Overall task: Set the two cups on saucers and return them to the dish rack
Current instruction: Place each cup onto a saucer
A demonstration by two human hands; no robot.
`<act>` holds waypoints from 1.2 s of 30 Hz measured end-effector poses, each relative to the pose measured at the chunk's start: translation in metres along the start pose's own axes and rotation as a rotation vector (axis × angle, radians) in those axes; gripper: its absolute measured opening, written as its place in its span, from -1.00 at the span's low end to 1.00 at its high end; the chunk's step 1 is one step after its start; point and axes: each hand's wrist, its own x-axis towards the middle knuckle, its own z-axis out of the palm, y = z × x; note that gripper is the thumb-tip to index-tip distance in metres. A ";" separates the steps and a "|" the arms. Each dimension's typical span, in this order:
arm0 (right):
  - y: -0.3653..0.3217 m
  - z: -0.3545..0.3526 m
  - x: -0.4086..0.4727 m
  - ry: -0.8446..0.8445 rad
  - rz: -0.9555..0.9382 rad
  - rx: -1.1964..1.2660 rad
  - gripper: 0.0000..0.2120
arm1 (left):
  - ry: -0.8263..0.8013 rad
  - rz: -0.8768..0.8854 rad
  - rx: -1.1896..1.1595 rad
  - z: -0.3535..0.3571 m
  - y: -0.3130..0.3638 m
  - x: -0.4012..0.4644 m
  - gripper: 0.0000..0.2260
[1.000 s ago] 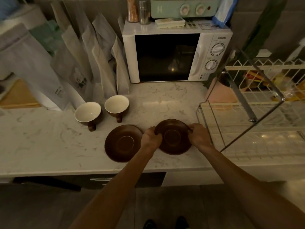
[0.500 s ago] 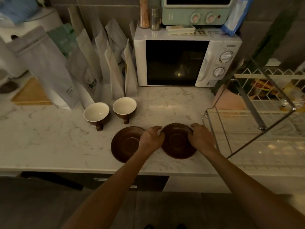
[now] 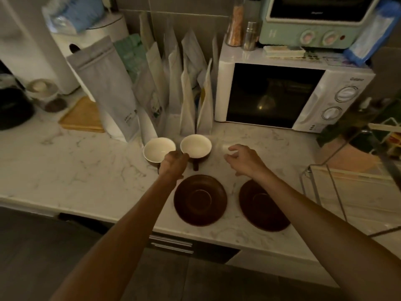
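Note:
Two brown saucers lie side by side near the counter's front edge, the left saucer point(image 3: 200, 199) and the right saucer point(image 3: 263, 206). Behind them stand two brown cups with cream insides, the left cup point(image 3: 159, 149) and the right cup point(image 3: 195, 146). My left hand point(image 3: 173, 165) reaches between the cups and touches the rim of the right cup; I cannot tell whether it grips it. My right hand point(image 3: 244, 159) hovers to the right of that cup, fingers apart and holding nothing.
A wire dish rack point(image 3: 347, 187) stands at the right. A white microwave point(image 3: 290, 94) sits behind the cups, with several upright paper bags point(image 3: 186, 94) to its left. A wooden board point(image 3: 83, 116) lies at the far left of the marble counter point(image 3: 76, 170).
Both hands have let go of the right saucer, which now lies flat on the counter, and have moved forward toward the cups. The camera has shifted left and closer.

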 end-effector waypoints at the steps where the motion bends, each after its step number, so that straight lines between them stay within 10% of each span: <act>1: -0.006 0.003 0.007 -0.012 0.003 0.021 -0.52 | -0.008 -0.019 -0.025 0.000 -0.001 0.003 -0.71; 36: -0.032 0.039 0.052 0.079 0.115 0.150 -0.68 | 0.026 -0.038 -0.233 0.033 0.002 0.032 -0.58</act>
